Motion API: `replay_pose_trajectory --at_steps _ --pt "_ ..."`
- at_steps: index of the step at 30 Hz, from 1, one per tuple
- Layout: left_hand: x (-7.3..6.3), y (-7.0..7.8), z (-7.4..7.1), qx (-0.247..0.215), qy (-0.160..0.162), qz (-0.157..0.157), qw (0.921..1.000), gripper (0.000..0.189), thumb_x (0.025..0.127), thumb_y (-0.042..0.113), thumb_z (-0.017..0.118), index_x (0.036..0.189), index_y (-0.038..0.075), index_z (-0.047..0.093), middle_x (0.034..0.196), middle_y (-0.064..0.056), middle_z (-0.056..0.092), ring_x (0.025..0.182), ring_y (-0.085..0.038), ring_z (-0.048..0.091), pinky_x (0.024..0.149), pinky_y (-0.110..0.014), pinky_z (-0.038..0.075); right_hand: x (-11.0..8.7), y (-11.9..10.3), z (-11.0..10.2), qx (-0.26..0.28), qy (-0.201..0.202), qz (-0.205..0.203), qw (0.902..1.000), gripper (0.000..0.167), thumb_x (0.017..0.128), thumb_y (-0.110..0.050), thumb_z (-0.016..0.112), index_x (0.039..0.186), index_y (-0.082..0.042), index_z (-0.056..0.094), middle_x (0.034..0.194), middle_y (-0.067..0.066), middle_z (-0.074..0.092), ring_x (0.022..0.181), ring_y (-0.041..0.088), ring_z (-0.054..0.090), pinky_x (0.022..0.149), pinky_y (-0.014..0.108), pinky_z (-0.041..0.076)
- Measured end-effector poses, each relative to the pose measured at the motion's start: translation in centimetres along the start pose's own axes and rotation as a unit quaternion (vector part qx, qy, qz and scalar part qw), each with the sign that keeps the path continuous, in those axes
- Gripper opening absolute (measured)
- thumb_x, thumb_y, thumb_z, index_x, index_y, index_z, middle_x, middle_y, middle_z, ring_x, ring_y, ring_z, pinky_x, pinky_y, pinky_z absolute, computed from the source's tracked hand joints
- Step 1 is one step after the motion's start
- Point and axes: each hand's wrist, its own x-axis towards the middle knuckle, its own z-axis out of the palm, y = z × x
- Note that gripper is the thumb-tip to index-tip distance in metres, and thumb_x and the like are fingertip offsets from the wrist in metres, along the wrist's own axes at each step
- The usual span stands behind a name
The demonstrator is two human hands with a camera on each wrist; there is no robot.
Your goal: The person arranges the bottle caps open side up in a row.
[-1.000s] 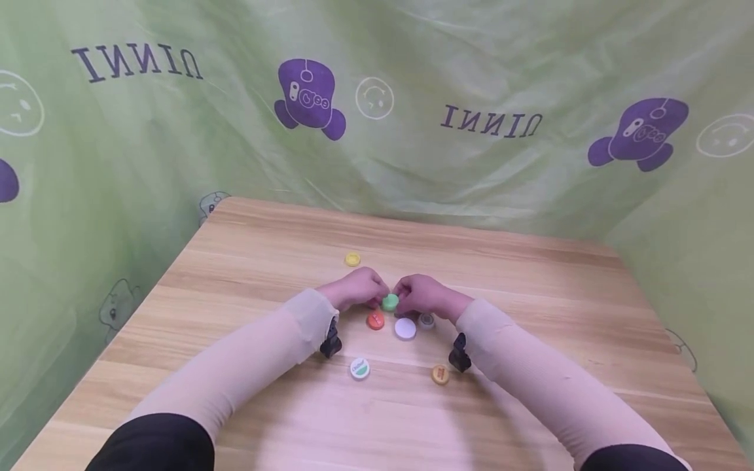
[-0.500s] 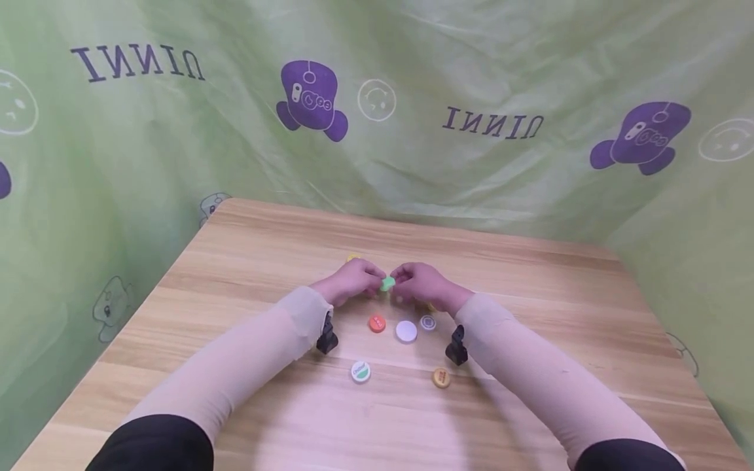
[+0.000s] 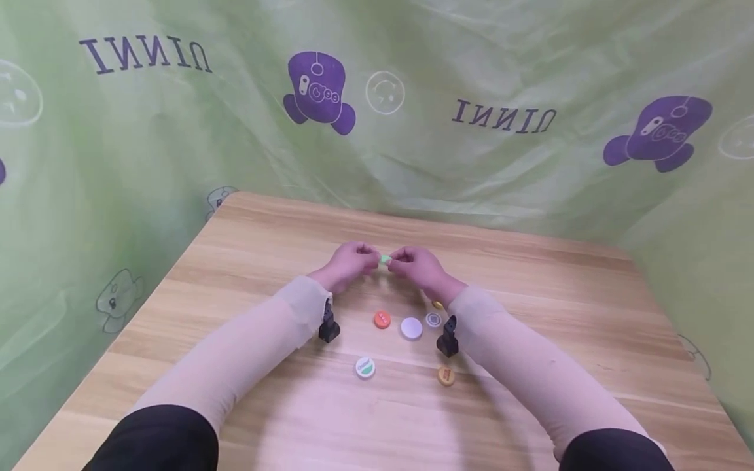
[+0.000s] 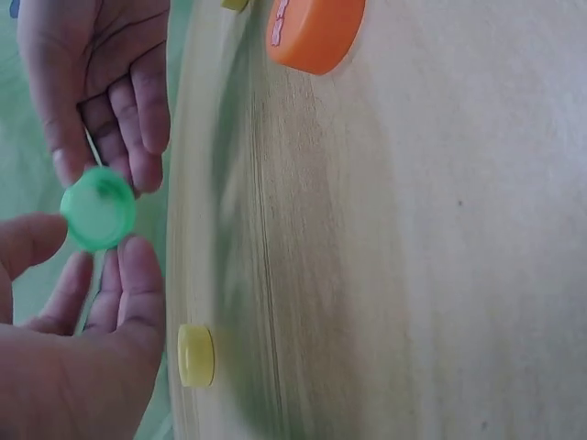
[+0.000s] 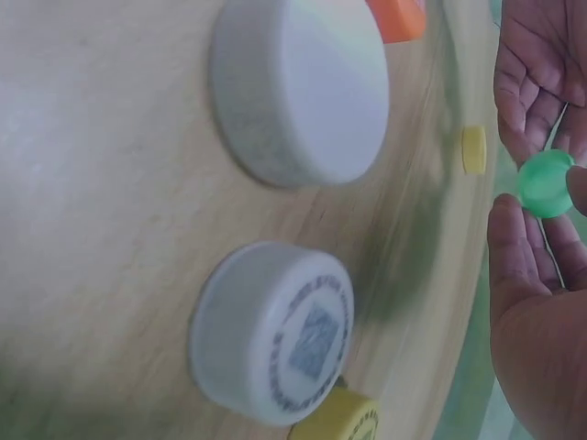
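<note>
A small round green bottle cap (image 3: 385, 259) is raised off the table between both hands. My left hand (image 3: 346, 265) pinches its left edge with thumb and fingertips. From the other side my right hand (image 3: 423, 269) pinches it too. In the left wrist view the green cap (image 4: 99, 209) shows its round face, with fingertips at its rim. The right wrist view has the right thumb over part of the cap (image 5: 547, 183). A yellow cap (image 4: 196, 355) stands on the table near the left hand; the left hand hides it in the head view.
Nearer on the wooden table (image 3: 294, 418) lie an orange cap (image 3: 382, 319), a plain white cap (image 3: 411, 328), a printed white cap (image 3: 433, 319), a partly hidden yellow cap (image 3: 437, 304), a white-and-green cap (image 3: 365, 367) and a tan cap (image 3: 446, 375). A green curtain (image 3: 412, 163) hangs behind.
Both hands have moved away from the body with the green cap, lifting it from beside the orange cap. The other caps stay where they lay; the left hand now covers the far yellow one.
</note>
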Motion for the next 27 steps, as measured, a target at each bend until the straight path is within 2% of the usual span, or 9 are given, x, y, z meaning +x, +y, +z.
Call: replay_pose_trajectory --at_steps 6,11,15,22,25,27 --pt "0.4 0.6 0.4 -0.022 0.056 0.034 0.9976 0.021 0.101 0.002 0.062 0.119 -0.009 0.062 0.12 -0.022 0.064 0.112 -0.032 0.063 0.098 -0.036 0.056 1.2 -0.5 0.4 0.08 0.025 0.019 0.9963 0.026 0.1 -0.008 0.065 0.121 0.008 0.064 0.116 0.021 0.069 0.107 0.03 0.067 0.096 0.035 0.057" --pt "0.5 0.7 0.1 -0.011 0.087 0.042 0.9953 0.026 0.106 0.007 0.056 0.124 -0.01 0.062 0.128 -0.024 0.063 0.116 -0.036 0.063 0.099 -0.037 0.055 2.0 -1.1 1.4 0.092 0.059 0.021 0.9938 0.024 0.1 -0.007 0.065 0.119 0.006 0.064 0.108 0.017 0.068 0.093 0.022 0.065 0.089 0.035 0.058" --pt "0.9 0.8 -0.2 -0.009 0.085 0.022 0.9961 0.035 0.109 0.013 0.05 0.134 -0.01 0.058 0.135 -0.026 0.06 0.122 -0.037 0.06 0.102 -0.039 0.054 2.8 -1.3 2.0 0.107 0.08 0.021 0.9908 0.022 0.1 -0.003 0.061 0.12 0.006 0.061 0.107 0.017 0.067 0.09 0.022 0.066 0.088 0.035 0.059" --pt "1.7 1.9 -0.8 -0.046 0.064 -0.02 0.9967 0.043 0.11 0.014 0.045 0.144 -0.013 0.046 0.14 -0.031 0.055 0.131 -0.04 0.054 0.109 -0.042 0.048 3.9 -1.1 2.1 0.123 0.082 0.045 0.9881 0.031 0.1 0.002 0.056 0.13 0.009 0.059 0.118 0.021 0.064 0.098 0.027 0.065 0.094 0.036 0.057" --pt "2.1 1.8 -1.1 -0.032 0.062 -0.028 0.9972 0.045 0.11 0.015 0.044 0.146 -0.012 0.044 0.139 -0.03 0.055 0.129 -0.038 0.057 0.108 -0.041 0.049 4.1 -0.8 2.1 0.114 0.072 0.058 0.9892 0.031 0.101 -0.001 0.056 0.131 0.009 0.059 0.117 0.021 0.066 0.096 0.024 0.065 0.093 0.034 0.057" --pt "2.2 1.6 -1.1 -0.015 0.063 -0.03 0.9975 0.043 0.11 0.015 0.044 0.144 -0.012 0.046 0.133 -0.027 0.058 0.121 -0.034 0.06 0.106 -0.04 0.051 4.2 -0.5 2.2 0.111 0.061 0.069 0.9896 0.031 0.102 -0.003 0.056 0.131 0.009 0.059 0.112 0.02 0.067 0.093 0.021 0.064 0.091 0.032 0.058"
